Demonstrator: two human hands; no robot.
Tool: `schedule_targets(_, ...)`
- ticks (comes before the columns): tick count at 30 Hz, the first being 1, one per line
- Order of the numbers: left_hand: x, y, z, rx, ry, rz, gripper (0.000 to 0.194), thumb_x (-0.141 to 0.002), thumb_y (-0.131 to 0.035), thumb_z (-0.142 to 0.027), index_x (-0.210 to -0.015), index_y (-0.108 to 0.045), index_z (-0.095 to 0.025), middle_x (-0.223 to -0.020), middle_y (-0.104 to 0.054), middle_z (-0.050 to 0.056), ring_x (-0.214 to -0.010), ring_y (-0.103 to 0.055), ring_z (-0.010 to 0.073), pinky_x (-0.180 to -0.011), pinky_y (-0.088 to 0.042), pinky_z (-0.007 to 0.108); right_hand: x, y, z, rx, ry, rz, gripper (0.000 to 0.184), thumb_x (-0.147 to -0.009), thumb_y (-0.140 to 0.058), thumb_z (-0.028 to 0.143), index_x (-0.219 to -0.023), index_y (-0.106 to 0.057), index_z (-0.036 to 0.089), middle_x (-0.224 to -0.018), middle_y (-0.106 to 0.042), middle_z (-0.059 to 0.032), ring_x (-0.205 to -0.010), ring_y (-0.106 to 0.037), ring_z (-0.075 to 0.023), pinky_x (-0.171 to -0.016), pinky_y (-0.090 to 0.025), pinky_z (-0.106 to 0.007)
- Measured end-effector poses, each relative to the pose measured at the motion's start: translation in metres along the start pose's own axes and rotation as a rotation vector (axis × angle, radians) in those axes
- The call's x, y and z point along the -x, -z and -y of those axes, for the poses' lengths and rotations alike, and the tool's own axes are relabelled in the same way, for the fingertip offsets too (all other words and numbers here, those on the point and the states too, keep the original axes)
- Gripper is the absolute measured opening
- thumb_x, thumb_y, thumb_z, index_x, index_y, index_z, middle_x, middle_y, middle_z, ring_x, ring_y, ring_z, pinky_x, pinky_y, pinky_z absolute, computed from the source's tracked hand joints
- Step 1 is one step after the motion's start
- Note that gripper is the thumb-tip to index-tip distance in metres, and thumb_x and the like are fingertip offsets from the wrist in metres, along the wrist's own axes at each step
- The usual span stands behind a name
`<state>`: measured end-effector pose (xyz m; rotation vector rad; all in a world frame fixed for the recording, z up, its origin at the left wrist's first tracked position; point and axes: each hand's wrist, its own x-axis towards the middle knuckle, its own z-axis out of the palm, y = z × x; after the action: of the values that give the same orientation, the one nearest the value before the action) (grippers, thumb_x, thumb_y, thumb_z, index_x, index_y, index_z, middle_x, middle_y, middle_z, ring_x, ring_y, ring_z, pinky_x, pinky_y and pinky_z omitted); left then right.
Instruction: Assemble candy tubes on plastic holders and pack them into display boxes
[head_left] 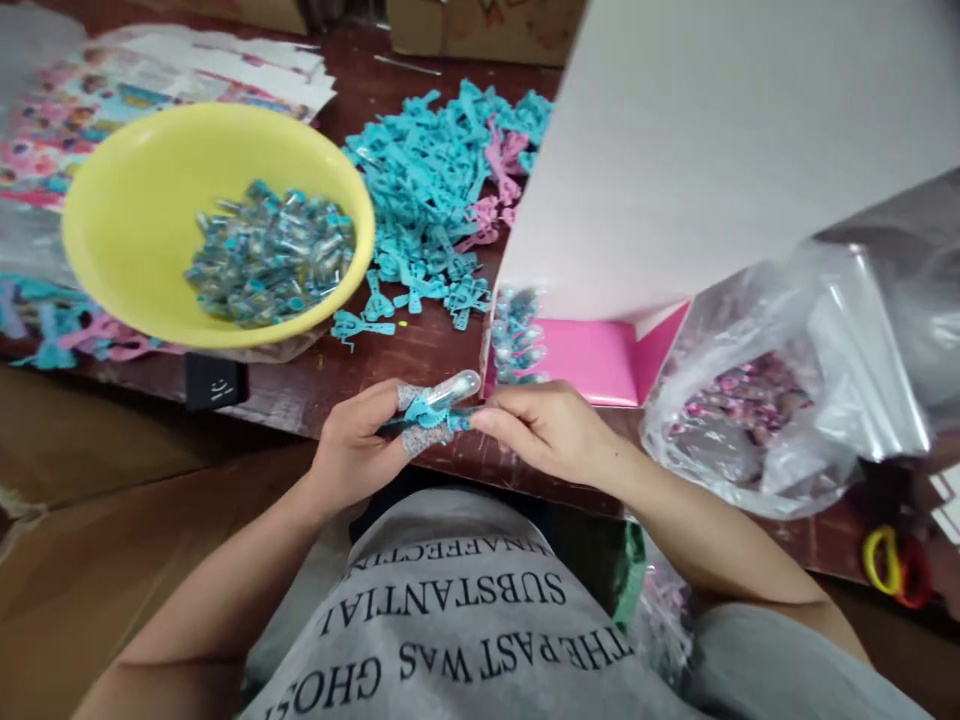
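Note:
My left hand [367, 430], with grey wrapping on thumb and finger, is closed on a blue plastic piece [429, 412]. A transparent capsule [459, 386] with a rounded tip lies along that piece, pointing up and right. My right hand [551, 430] pinches at the right end of the same piece; its fingertips partly hide what they grip. Just beyond the right hand, several similar capsules on blue pieces [519, 338] lie in a row inside an open white and pink box [589, 362].
A yellow bowl [112, 240] holds many small transparent tubes [274, 255]. Behind it lies a heap of blue plastic pieces [427, 165] with some pink ones [487, 215]. A plastic bag [832, 400] of pink items, scissors [892, 565] and a black box [215, 381] are near the table edge.

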<state>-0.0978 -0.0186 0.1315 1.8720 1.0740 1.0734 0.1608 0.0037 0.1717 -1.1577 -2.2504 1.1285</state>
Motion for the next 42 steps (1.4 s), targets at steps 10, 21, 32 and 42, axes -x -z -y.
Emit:
schedule_targets(10, -0.086, -0.057, -0.039, 0.409, 0.412, 0.455, 0.032, -0.086, -0.087, -0.049, -0.085, -0.081, -0.017, -0.080, -0.078, 0.003, -0.072, -0.069, 0.0161, -0.071, -0.059, 0.027, 0.073, 0.074, -0.051, 0.230, 0.382, -0.320, 0.054, -0.100, -0.076, 0.028, -0.149, -0.060, 0.044, -0.169, -0.045, -0.0027, -0.104, -0.073, -0.0169, -0.082, -0.068, -0.034)
schedule_targets(21, -0.104, -0.072, -0.048, 0.189, 0.217, 0.602, 0.033, -0.098, -0.073, -0.050, -0.090, -0.075, -0.018, -0.081, -0.073, 0.000, -0.073, -0.064, 0.0146, -0.066, -0.052, 0.026, 0.067, 0.087, -0.065, 0.309, 0.457, -0.221, 0.054, -0.106, -0.066, 0.023, -0.156, -0.054, 0.040, -0.160, -0.060, -0.0028, -0.111, -0.076, -0.0173, -0.088, -0.069, -0.033)
schedule_targets(32, -0.160, -0.065, 0.015, -0.698, -0.455, 0.333, 0.020, -0.103, -0.055, -0.026, -0.105, -0.074, -0.022, -0.152, -0.068, 0.006, -0.116, -0.068, 0.0317, -0.106, -0.050, 0.055, 0.011, 0.115, -0.085, 0.798, -0.285, -0.226, 0.036, -0.101, -0.062, 0.058, -0.115, -0.080, 0.029, -0.100, -0.083, -0.0080, -0.091, -0.074, -0.0323, -0.074, -0.050, -0.042)
schedule_targets(42, -0.145, -0.072, 0.031, -0.570, -0.296, 0.224, 0.030, -0.107, -0.055, -0.035, -0.123, -0.076, -0.024, -0.146, -0.072, 0.005, -0.123, -0.060, 0.0324, -0.109, -0.044, 0.052, -0.022, 0.090, -0.064, 0.734, -0.211, -0.226, 0.046, -0.109, -0.045, 0.053, -0.105, -0.080, 0.024, -0.092, -0.079, -0.0159, -0.099, -0.073, -0.0380, -0.083, -0.048, -0.051)
